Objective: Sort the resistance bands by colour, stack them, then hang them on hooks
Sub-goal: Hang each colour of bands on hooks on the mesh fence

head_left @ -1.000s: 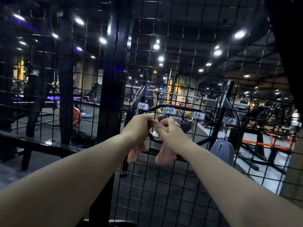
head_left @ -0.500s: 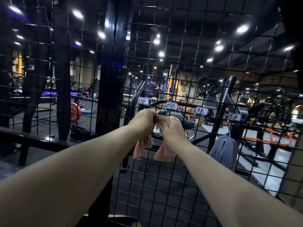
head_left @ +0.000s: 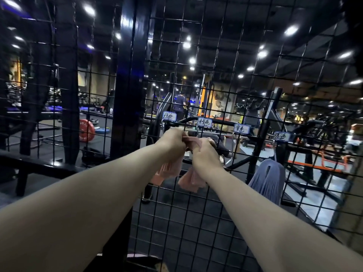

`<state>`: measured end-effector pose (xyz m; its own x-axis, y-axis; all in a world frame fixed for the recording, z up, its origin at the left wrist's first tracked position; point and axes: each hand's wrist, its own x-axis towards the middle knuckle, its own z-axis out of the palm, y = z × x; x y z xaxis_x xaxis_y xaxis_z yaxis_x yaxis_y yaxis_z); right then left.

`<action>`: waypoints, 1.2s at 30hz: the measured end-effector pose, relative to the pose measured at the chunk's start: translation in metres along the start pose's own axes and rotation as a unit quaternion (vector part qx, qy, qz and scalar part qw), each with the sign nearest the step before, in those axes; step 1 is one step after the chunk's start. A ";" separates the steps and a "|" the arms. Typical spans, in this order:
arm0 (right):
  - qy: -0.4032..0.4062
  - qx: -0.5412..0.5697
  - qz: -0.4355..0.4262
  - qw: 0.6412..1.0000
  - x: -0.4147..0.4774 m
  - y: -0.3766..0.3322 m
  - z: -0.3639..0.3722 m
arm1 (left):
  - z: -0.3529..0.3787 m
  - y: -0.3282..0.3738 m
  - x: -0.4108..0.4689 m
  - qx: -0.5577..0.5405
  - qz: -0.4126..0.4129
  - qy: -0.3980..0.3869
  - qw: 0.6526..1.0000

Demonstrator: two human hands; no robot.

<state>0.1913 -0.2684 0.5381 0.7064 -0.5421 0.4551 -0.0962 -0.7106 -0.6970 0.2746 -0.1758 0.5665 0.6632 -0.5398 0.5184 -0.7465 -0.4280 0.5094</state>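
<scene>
Wire grid (head_left: 196, 222): a black mesh panel stood upright in front of the person and filled most of the view; gym machines showed through it.
Black post (head_left: 127, 95): a wide upright post stood at the left edge of the grid.
Purple bands (head_left: 267, 181): a bundle hung on the grid, to the right of the hands and lower. Its long axis was vertical and it spread wider toward the floor.
Pink bands (head_left: 167, 171): the bundle was held up against the grid, between the two hands. A short part ran nearly level from hand to hand, and both ends hung down below the wrists, pointing to the floor. I could not tell if it sat over a hook.
Left hand (head_left: 172, 142): its fingers were curled round the pink bands at the top, with the back of the hand toward me.
Right hand (head_left: 204, 154): it was just beside the left hand, almost touching, and it also gripped the pink bands with curled fingers.
Red weight plate (head_left: 86, 130): it stood on edge behind the grid, far to the left.
Labels (head_left: 204, 122): four small handwritten tags sat in a row on the grid, just above the hands, descending to the right.
</scene>
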 end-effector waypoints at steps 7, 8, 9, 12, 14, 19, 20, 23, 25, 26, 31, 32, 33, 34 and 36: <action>0.067 -0.036 -0.039 0.996 -0.006 0.002 -0.002 | -0.004 -0.002 0.003 0.123 0.131 -0.020 0.984; 0.076 -0.038 -0.052 0.995 -0.006 0.002 -0.002 | -0.003 -0.003 0.003 0.143 0.135 -0.010 0.980; 0.079 -0.046 -0.060 0.994 -0.006 0.002 -0.002 | -0.002 -0.003 0.003 0.153 0.136 0.001 0.979; 0.077 -0.073 -0.073 0.992 -0.006 0.001 0.000 | 0.002 -0.005 0.002 0.147 0.130 0.022 0.980; 0.078 -0.105 -0.068 0.989 -0.005 0.001 0.000 | 0.004 -0.008 0.002 0.133 0.130 0.027 0.982; 0.053 -0.118 -0.045 0.991 -0.010 0.006 0.006 | 0.003 -0.009 -0.002 0.036 0.079 0.055 0.995; 0.049 -0.119 -0.043 0.991 -0.011 0.007 0.007 | 0.003 -0.010 -0.002 0.018 0.065 0.064 0.996; 0.034 -0.096 -0.004 0.995 -0.010 0.010 0.009 | 0.009 -0.013 -0.003 0.017 0.077 0.058 0.995; 0.034 -0.072 0.011 0.997 -0.009 0.012 0.009 | 0.014 -0.014 -0.005 0.014 0.087 0.046 0.995; 0.034 -0.066 0.010 0.997 -0.010 0.012 0.008 | 0.017 -0.016 -0.005 0.008 0.087 0.048 0.995; 0.033 -0.061 -0.009 0.998 -0.015 0.011 0.008 | 0.024 -0.017 -0.008 -0.037 0.064 0.056 0.996; 0.035 -0.060 -0.010 0.998 -0.015 0.011 0.007 | 0.026 -0.016 -0.009 -0.033 0.058 0.048 0.997; 0.034 -0.061 -0.010 0.997 -0.016 0.010 0.006 | 0.028 -0.015 -0.010 -0.038 0.051 0.040 0.997; 0.029 -0.064 -0.009 0.998 -0.016 0.010 0.006 | 0.032 -0.016 -0.010 -0.047 0.040 0.029 0.998; 0.014 -0.068 -0.008 0.998 -0.018 0.009 0.006 | 0.037 -0.016 -0.014 -0.068 0.015 0.019 0.997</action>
<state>0.1821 -0.2624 0.5200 0.6886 -0.5409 0.4830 -0.1810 -0.7731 -0.6079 0.2754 -0.1878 0.5255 0.6448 -0.5218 0.5585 -0.7530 -0.3083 0.5813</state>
